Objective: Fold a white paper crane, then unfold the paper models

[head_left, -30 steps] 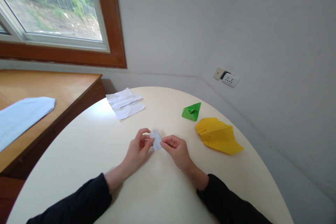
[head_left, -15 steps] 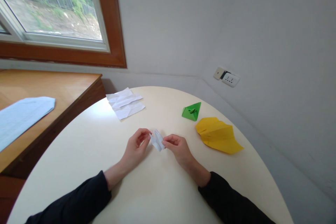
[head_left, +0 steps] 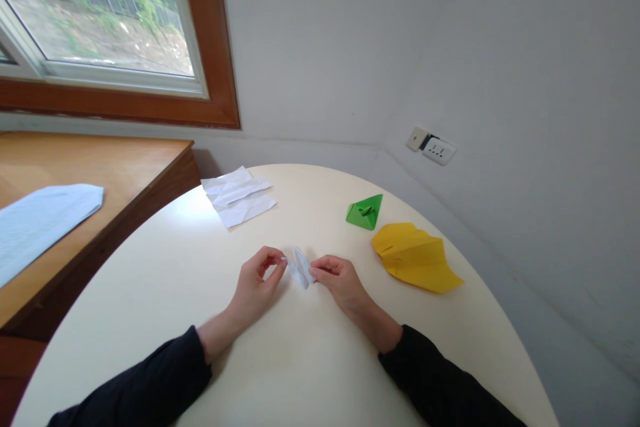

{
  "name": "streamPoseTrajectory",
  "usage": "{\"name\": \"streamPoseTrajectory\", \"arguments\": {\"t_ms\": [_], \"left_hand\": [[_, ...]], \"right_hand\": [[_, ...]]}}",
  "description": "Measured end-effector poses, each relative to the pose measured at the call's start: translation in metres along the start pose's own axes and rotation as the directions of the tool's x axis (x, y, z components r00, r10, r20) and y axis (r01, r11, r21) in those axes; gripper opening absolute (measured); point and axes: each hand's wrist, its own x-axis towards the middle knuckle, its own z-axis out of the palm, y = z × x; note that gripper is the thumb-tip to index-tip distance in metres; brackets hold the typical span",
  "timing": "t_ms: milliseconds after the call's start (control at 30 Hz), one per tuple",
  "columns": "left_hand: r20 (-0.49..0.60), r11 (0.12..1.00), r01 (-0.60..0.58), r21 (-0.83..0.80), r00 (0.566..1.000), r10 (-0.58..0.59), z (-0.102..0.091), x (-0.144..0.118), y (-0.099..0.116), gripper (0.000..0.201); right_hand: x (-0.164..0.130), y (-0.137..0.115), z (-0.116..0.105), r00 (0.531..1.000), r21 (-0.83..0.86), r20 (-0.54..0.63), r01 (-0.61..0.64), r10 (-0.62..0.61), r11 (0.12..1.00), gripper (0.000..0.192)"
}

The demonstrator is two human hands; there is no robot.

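Between my two hands, just above the round table, is a small piece of folded white paper [head_left: 301, 269]. My left hand [head_left: 259, 278] pinches its left corner between thumb and forefinger. On the other side, my right hand [head_left: 340, 280] grips the paper's right edge with thumb and fingertips. The piece has a raised fold in its middle, and its underside is hidden. Beyond my right hand lie a green folded paper shape [head_left: 365, 212] and a larger yellow folded paper [head_left: 415, 257].
Creased white paper sheets [head_left: 237, 197] lie at the far left of the round white table [head_left: 300, 367]. A wooden desk [head_left: 135, 163] with a pale blue folded item [head_left: 50, 223] stands to the left. Behind are the wall and a socket [head_left: 439, 150].
My left fingertips have shifted slightly at the paper's left corner, which now shows less spread. My right hand keeps nearly the same place and grip.
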Motion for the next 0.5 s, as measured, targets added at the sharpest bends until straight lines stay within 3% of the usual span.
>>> {"name": "streamPoseTrajectory", "arguments": {"t_ms": [233, 500], "left_hand": [[0.001, 0.999, -0.038, -0.018, 0.999, 0.038, 0.0009, -0.0005, -0.0011, 0.012], [0.058, 0.987, -0.115, 0.116, 0.992, 0.109, -0.0032, 0.0005, -0.0064, 0.009]], "right_hand": [[0.0005, 0.0012, 0.0, 1.0, 0.012, -0.006, 0.001, -0.001, 1.0, 0.019], [0.0002, 0.0001, 0.0015, 1.0, 0.013, -0.007, 0.004, -0.004, 1.0, 0.019]]}}
